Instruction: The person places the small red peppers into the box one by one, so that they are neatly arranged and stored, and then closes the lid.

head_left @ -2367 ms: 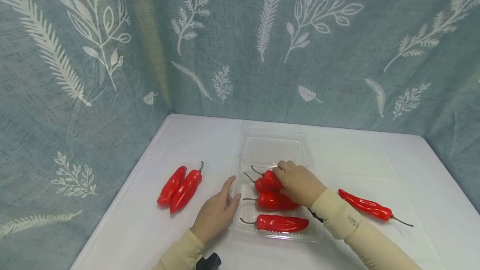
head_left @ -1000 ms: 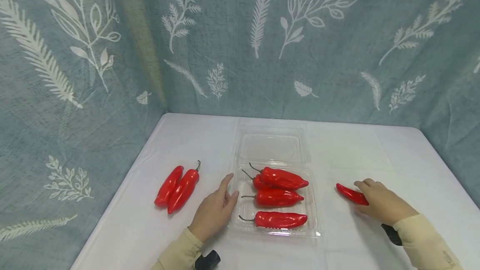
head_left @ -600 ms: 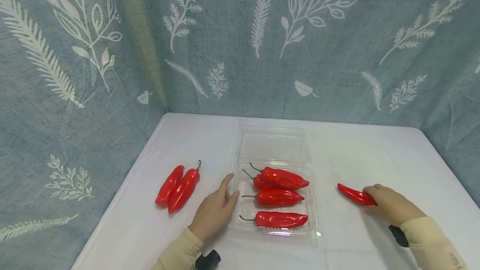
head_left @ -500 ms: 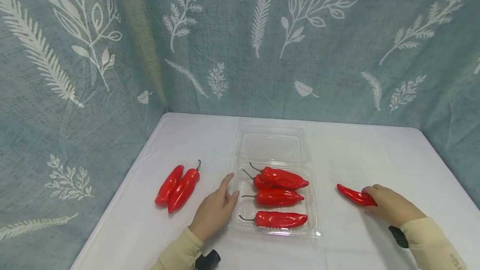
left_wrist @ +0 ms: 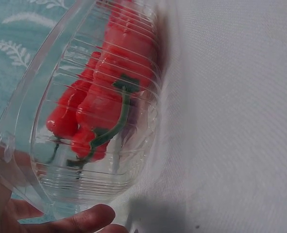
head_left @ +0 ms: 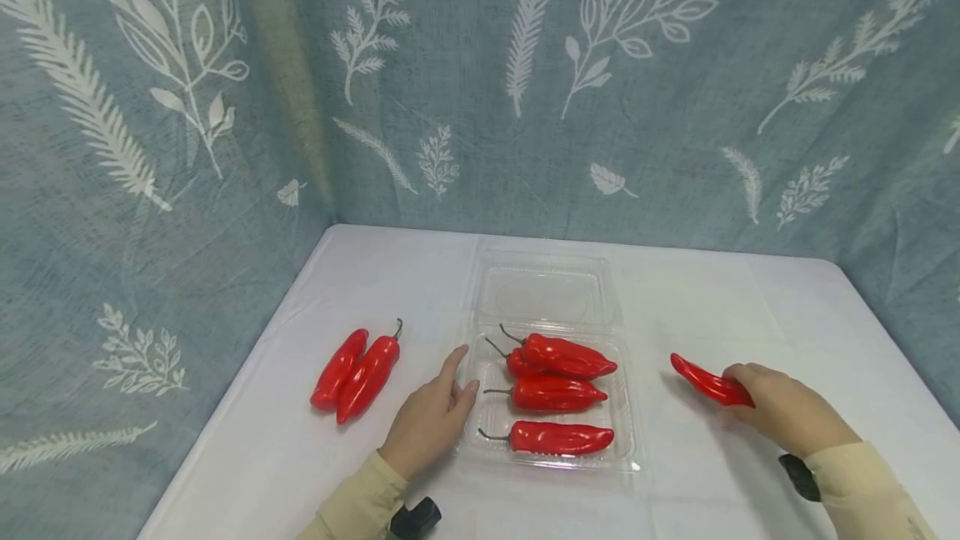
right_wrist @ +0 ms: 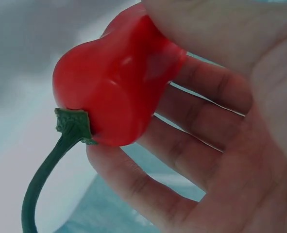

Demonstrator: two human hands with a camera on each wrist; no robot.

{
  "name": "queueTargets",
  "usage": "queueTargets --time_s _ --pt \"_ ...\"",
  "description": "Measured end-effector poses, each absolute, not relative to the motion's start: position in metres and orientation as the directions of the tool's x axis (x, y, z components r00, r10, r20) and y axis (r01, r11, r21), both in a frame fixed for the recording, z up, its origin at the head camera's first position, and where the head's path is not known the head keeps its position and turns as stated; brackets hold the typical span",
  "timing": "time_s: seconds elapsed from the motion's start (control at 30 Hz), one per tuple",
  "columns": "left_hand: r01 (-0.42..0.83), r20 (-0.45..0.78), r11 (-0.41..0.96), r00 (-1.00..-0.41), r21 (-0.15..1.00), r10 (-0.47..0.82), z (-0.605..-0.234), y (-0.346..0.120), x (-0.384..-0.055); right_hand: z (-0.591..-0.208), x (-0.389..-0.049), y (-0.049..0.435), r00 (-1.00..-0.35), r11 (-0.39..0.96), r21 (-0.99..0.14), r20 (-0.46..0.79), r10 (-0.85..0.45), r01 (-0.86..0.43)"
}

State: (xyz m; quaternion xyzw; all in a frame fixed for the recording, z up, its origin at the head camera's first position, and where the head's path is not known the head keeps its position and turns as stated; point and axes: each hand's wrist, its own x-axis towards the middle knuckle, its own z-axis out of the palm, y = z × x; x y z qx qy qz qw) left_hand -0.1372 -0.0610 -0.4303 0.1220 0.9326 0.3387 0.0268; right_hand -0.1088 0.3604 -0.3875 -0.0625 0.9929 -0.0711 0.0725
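Note:
On the right side of the table in the head view, my right hand (head_left: 787, 408) grips a long red pepper (head_left: 707, 382) by its stem end, the tip pointing left and tilted up. The right wrist view shows the pepper's green stem (right_wrist: 46, 170) free, with thumb and fingers around the red body (right_wrist: 119, 87). My left hand (head_left: 429, 423) lies at the left side of a clear plastic clamshell box (head_left: 491, 423), fingers extended by its rim. Inside the box lie several red peppers (head_left: 558, 395), most stems to the left, one partly hidden under another.
The box's clear lid (head_left: 542, 294) is folded back flat behind it. Two more red peppers (head_left: 369, 379) lie side by side on the white tablecloth (head_left: 405, 273) at the left. A blue-green leaf-patterned curtain (head_left: 480, 65) stands behind and at the sides.
My right hand has left the peppers in the box, moved right and taken hold of the lone pepper. Its tip has just risen. My left hand has stayed by the box.

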Motion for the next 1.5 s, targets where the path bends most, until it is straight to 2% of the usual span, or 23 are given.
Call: queueTargets --time_s 0.37,0.67,1.03,1.23,1.5 --pt "0.223 0.045 0.743 -0.967 0.631 0.252 -0.432 -0.062 -0.138 -0.362 -0.105 0.324 -0.979 0.973 -0.111 0.02 -0.204 -0.205" --pt "0.248 0.07 0.74 -0.962 0.625 0.263 -0.431 -0.063 -0.136 -0.341 -0.103 0.285 -0.934 0.933 -0.119 0.16 -0.319 -0.339" --pt "0.254 0.081 0.75 -0.962 0.611 0.26 -0.432 -0.063 -0.137 -0.337 -0.116 0.229 -0.8 0.789 -0.133 0.133 -0.585 -0.599" --pt "0.254 0.086 0.756 -0.963 0.603 0.255 -0.432 -0.062 -0.137 -0.35 -0.123 0.211 -0.766 0.743 -0.209 0.061 -0.64 -0.636" --pt "0.252 0.083 0.752 -0.963 0.609 0.256 -0.43 -0.062 -0.136 -0.363 -0.126 0.2 -0.768 0.753 -0.272 -0.069 -0.636 -0.599"
